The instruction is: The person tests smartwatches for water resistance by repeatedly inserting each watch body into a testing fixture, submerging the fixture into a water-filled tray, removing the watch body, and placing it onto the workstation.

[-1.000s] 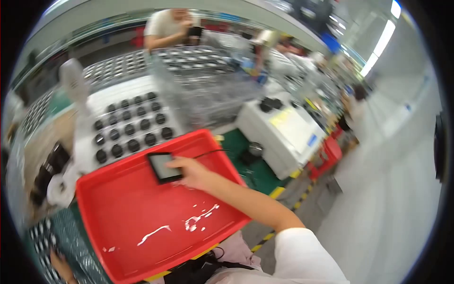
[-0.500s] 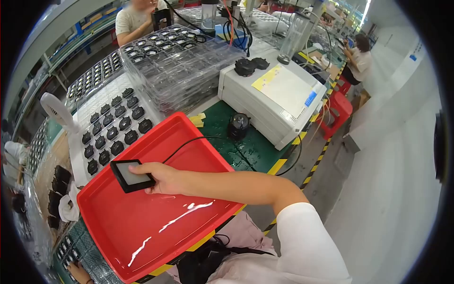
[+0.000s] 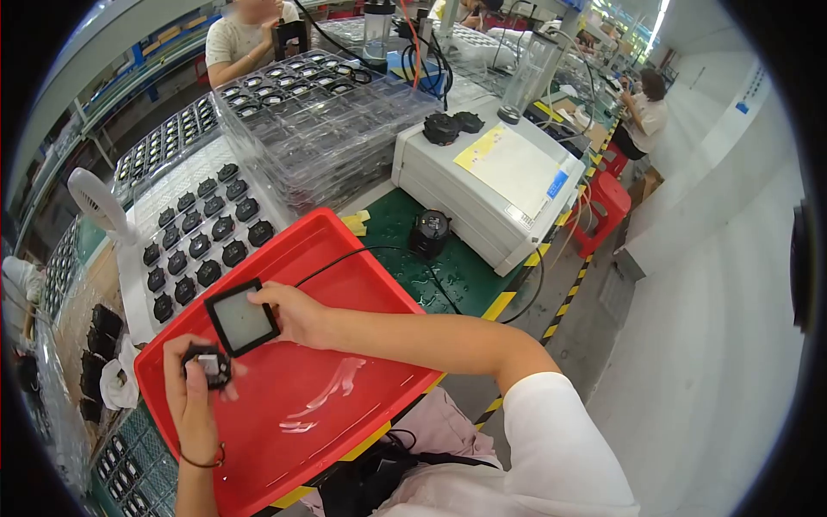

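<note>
My right hand point(image 3: 297, 314) grips a square panel with a black frame and a pale grey face point(image 3: 243, 319), its thumb on the face's edge. Fingers of my left hand point(image 3: 195, 405) are closed around a small black round part with a light rectangle on it point(image 3: 212, 365), just below the panel. Both hands are over a red tray point(image 3: 185, 435), which has wet, shiny streaks on its floor. From near my right hand a black cable point(image 3: 345, 256) runs over the tray's rim toward a black cylindrical device point(image 3: 430, 233) on the green mat.
Rows of black round parts point(image 3: 200, 246) lie on a white sheet behind the tray. Stacked clear plastic trays point(image 3: 314, 129), a white box-shaped machine point(image 3: 482, 185) and a white handheld fan point(image 3: 99, 202) stand around it. A person point(image 3: 245, 43) sits opposite; another point(image 3: 646, 112) sits farther right.
My left hand has come from the lower left to over the tray, holding the black round part. The panel has tilted so its pale face shows more fully.
</note>
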A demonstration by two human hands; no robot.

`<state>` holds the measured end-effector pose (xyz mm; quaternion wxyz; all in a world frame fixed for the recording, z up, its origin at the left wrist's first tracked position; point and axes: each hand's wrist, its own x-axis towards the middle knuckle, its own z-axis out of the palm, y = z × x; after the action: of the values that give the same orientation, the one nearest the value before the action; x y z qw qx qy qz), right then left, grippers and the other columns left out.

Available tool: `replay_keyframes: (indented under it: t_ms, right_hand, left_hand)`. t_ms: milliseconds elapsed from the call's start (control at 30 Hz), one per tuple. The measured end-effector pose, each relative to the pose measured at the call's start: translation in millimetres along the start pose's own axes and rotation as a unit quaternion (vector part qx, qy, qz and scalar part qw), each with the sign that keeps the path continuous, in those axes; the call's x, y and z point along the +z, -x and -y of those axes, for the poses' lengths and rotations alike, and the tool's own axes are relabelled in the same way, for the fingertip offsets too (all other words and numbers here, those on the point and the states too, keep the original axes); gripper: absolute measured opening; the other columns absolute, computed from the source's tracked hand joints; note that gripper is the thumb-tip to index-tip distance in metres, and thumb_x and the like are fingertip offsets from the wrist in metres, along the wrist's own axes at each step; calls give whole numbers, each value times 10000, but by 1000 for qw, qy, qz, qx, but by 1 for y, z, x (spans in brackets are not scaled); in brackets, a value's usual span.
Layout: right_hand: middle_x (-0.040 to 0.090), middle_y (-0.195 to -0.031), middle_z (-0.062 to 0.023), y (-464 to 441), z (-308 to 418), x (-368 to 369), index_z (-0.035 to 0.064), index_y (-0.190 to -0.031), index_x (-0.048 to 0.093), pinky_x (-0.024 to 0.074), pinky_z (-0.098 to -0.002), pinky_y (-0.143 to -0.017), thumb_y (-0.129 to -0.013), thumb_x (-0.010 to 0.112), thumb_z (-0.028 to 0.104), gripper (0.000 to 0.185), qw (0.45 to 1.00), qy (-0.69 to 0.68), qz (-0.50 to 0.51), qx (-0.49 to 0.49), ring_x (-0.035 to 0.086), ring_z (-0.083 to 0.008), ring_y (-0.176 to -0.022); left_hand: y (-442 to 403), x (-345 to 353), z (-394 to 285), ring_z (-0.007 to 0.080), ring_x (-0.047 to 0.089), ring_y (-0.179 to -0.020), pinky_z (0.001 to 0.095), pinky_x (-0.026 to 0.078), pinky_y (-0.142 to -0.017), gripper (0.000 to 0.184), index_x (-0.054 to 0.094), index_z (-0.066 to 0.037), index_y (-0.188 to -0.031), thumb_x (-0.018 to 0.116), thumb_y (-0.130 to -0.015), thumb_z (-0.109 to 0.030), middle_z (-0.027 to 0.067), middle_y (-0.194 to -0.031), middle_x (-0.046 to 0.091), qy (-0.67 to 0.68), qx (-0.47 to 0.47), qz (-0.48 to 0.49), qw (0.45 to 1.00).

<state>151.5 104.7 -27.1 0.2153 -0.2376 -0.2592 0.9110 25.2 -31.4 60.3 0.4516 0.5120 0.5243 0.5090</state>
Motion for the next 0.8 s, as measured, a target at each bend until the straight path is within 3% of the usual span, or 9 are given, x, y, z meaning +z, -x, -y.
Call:
replay_keyframes:
  t_ms: [67,133,200,233,267,300,400,633,800]
  right_hand:
    - [519,-921,-37,3,0,3,132,-1005,476,450,-374,-772,-827,532,309,257,998,39,-32,-23,512,-195,-908]
    - [515,-903,-39,5,-2,8,131,-986,478,454,-372,-757,-835,522,321,246,999,48,-18,-16,516,-201,-904]
    - [510,-886,-40,5,-8,7,130,-967,479,458,-370,-741,-844,512,333,240,998,57,2,7,519,-207,-900]
    - [514,-887,-40,3,-10,5,129,-962,480,459,-370,-741,-843,514,339,244,998,57,-14,19,528,-203,-889]
    - [518,-888,-40,2,-13,3,128,-957,482,459,-370,-740,-841,517,345,249,997,57,-29,34,536,-199,-878]
    - [527,-897,-40,4,-14,4,132,-956,485,460,-358,-738,-844,518,328,228,996,76,-27,28,546,-193,-862]
    - [551,-942,-49,4,-16,2,126,-988,488,463,-332,-744,-855,513,225,168,995,103,-5,3,568,-180,-848]
    - [539,-997,-74,12,-9,10,51,-1052,452,485,-317,-785,-806,526,19,259,990,137,8,-34,567,-168,-915]
    - [540,-995,-72,16,-6,15,51,-1055,451,489,-311,-772,-808,525,24,259,987,153,1,-46,570,-164,-906]
  left_hand:
    - [-6,8,8,106,478,-677,226,383,-624,385,379,-31,-1099,330,-917,-366,134,-846,561,36,71,-32,996]
    - [-9,4,19,112,479,-689,240,385,-623,447,423,-9,-1089,300,-912,-400,128,-890,557,3,79,-76,994]
    - [-10,1,19,138,495,-760,257,399,-665,427,484,12,-1051,298,-915,-348,124,-939,543,-168,133,-61,975]
    - [-12,3,19,209,519,-827,287,411,-730,366,521,25,-1024,346,-898,-271,147,-962,527,-180,165,-64,968]
    - [-15,-6,24,284,513,-904,328,408,-792,277,510,28,-1045,457,-831,-139,176,-985,507,-275,205,-31,939]
    - [-16,-7,29,326,495,-923,368,405,-811,335,500,33,-1060,539,-734,-33,181,-1029,490,-366,237,-35,899]
    - [-20,-8,44,339,458,-972,390,391,-834,502,476,10,-1111,634,-636,-36,163,-1074,480,-429,255,-29,866]
    - [-19,-14,53,301,433,-1056,425,332,-883,568,507,-59,-1093,719,-569,-108,90,-1027,533,-465,230,-107,848]
    - [-18,-14,54,289,435,-1066,430,328,-876,574,522,-70,-1066,744,-542,-139,73,-998,551,-459,251,-135,842]
